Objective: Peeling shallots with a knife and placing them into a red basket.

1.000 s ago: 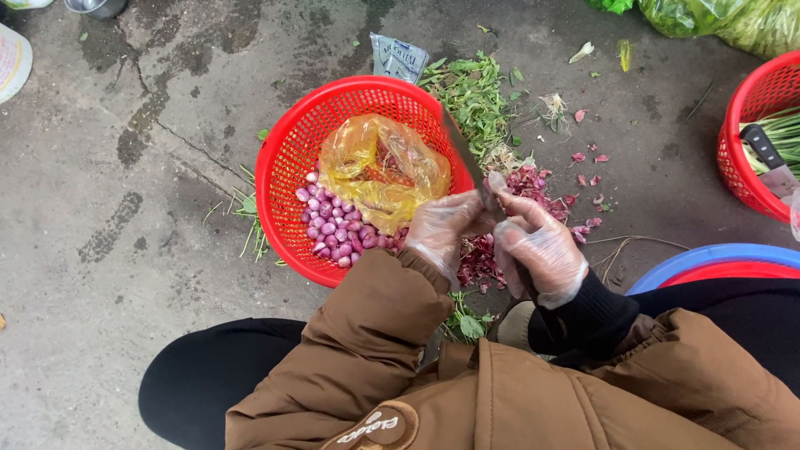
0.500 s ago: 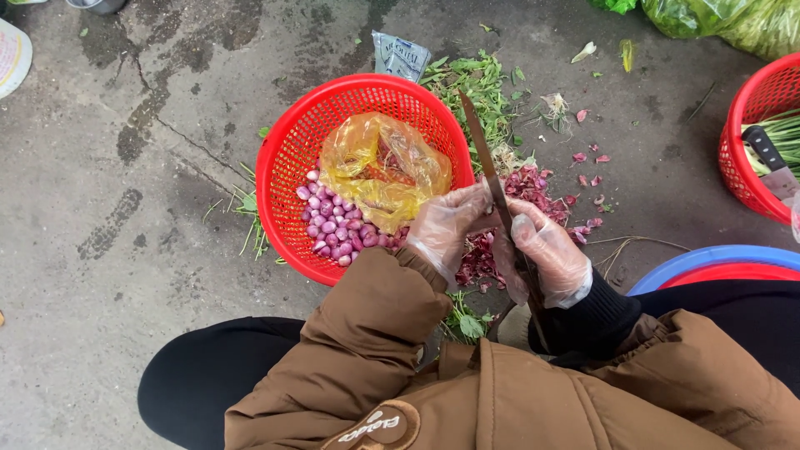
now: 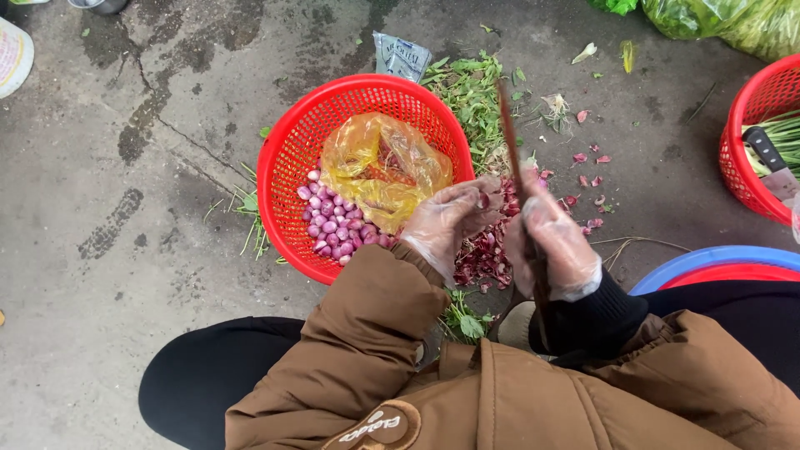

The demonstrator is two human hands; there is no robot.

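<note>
Both the left hand [image 3: 450, 218] and the right hand [image 3: 554, 246] wear thin, clear plastic gloves. The person has a padded brown jacket with a small stitched patch on the chest, a black knitted cuff at the right wrist, and black trousers.

The knife [image 3: 510, 137] in the right hand [image 3: 550, 246] has swung up, its blade now pointing away.

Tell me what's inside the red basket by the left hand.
The red basket holds a crumpled yellow plastic bag and a heap of peeled purple shallots. Whatever lies inside or under the bag is hidden.
</note>
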